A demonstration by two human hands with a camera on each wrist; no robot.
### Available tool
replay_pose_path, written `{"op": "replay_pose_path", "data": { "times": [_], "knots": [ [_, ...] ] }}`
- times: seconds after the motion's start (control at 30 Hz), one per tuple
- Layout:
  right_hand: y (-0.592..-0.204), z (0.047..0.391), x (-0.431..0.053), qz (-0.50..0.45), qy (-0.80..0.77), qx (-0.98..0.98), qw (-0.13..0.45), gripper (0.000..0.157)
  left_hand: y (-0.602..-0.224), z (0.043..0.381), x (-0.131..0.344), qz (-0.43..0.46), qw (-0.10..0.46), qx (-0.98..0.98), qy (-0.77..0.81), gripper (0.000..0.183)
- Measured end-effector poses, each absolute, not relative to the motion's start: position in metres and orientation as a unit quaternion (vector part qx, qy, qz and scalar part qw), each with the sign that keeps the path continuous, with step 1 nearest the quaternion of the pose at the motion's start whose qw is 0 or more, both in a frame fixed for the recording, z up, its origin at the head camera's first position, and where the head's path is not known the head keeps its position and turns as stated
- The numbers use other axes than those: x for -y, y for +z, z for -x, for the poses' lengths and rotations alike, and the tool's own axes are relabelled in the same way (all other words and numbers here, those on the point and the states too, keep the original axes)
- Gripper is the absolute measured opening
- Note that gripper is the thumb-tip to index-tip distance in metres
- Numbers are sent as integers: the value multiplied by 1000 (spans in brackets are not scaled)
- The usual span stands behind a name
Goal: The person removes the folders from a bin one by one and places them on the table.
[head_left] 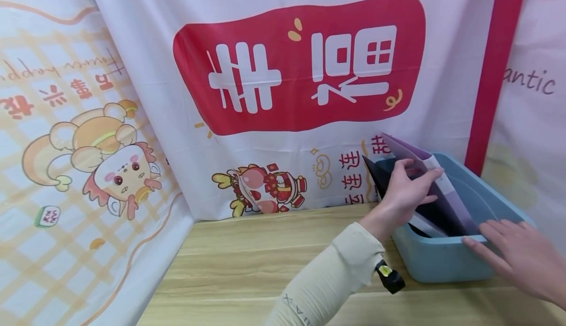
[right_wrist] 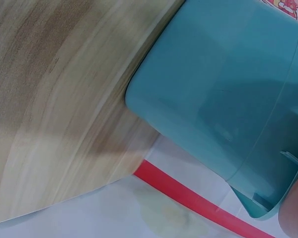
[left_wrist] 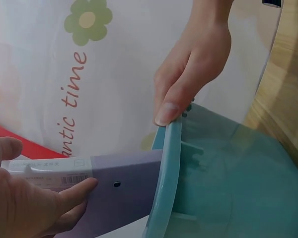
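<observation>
A purple binder [head_left: 452,203] with a white label on its spine stands tilted in a blue plastic bin [head_left: 442,262], its upper end above the rim. My left hand [head_left: 407,188] grips the binder near that upper end, fingers across the labelled spine. Beside it in the bin leans a black folder [head_left: 375,173], partly hidden by the left hand. My right hand [head_left: 517,247] holds the bin's near rim; the left wrist view shows its thumb pressed over the edge. Only a bit of the right hand [right_wrist: 295,208] shows in the right wrist view.
The bin stands on a wood-grain table [head_left: 265,257], at its right side. Printed cloth [head_left: 300,70] hangs behind and on both sides, close to the bin's back. A black strap device [head_left: 389,277] sits at the left wrist.
</observation>
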State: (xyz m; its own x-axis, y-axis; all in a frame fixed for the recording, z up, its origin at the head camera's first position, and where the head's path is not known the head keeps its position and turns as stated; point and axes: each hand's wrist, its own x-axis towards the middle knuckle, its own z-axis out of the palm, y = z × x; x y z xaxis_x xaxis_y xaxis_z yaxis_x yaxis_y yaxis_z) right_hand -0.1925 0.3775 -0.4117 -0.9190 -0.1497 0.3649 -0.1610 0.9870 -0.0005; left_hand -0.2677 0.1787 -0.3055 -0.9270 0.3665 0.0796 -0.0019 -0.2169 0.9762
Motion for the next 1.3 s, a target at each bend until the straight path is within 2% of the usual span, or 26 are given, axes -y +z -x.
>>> {"op": "replay_pose_path", "data": {
  "times": [0.2, 0.43, 0.67, 0.87, 1.07, 1.3],
  "knots": [
    [-412, 192, -379, -79, 14, 978, 191, 44, -308, 267, -189, -133, 122, -600, 779, 48],
    [-410, 193, -379, -72, 15, 983, 165, 51, -310, 269, -196, -125, 130, -604, 776, 47],
    [-410, 192, -378, -75, 8, 981, 181, 51, -312, 270, -202, -124, 137, -618, 764, 50],
    [-411, 192, -378, -70, 8, 983, 170, 54, -314, 269, -207, -110, 131, -618, 767, 54],
    [-409, 192, -377, -72, 6, 982, 175, 47, -313, 267, -210, -86, 128, -623, 767, 60],
    [-409, 191, -377, -71, 8, 982, 173, 44, -314, 266, -217, -55, 91, -636, 764, 55]
  ]
}}
